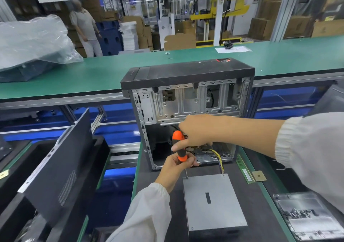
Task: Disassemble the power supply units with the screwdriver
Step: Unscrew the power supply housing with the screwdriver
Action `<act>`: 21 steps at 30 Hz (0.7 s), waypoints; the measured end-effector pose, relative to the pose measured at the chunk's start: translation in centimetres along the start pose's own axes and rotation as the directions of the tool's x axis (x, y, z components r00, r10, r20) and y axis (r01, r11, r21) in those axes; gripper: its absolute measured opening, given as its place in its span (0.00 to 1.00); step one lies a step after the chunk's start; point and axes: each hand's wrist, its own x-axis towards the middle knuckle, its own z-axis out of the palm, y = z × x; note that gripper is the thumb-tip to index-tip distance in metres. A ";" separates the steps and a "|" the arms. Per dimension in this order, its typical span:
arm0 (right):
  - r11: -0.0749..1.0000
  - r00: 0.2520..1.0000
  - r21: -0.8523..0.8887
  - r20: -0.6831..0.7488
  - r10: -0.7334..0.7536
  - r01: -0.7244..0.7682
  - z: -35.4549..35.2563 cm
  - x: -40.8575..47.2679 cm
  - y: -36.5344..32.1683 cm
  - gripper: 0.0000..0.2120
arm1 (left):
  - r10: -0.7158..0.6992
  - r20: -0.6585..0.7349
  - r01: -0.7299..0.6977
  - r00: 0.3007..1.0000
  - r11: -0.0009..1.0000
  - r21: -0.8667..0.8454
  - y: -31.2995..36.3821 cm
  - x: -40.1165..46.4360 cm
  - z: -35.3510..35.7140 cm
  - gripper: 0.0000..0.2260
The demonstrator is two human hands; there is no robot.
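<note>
On the dark mat, one power supply unit; left hand and right hand both grip one screwdriver.

A grey power supply unit lies flat, an orange-handled screwdriver upright at its far-left corner.

Bright, even overhead light fills the scene, with soft, faint shadows. The green bench shows a mild sheen, and the plastic bag at far left glares white. Straight rails bow toward the edges (wide-angle distortion). The near sleeves are soft and overexposed; the far background is slightly blurred.
</note>
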 end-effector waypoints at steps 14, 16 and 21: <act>0.992 0.991 -0.057 0.074 -0.111 0.115 -1.0 -0.3 -1.4 0.10 | -0.066 0.104 0.049 0.992 0.987 0.153 1.5 0.4 0.9 0.07; 0.988 0.949 0.083 0.279 -0.145 0.126 -1.8 -0.5 -0.5 0.20 | -0.063 0.096 0.047 0.993 0.985 0.164 1.7 0.5 0.8 0.07; 0.998 0.998 -0.041 0.008 0.058 -0.057 -0.6 -0.6 -1.3 0.28 | -0.054 0.132 0.030 0.990 0.984 0.174 1.7 0.5 0.9 0.03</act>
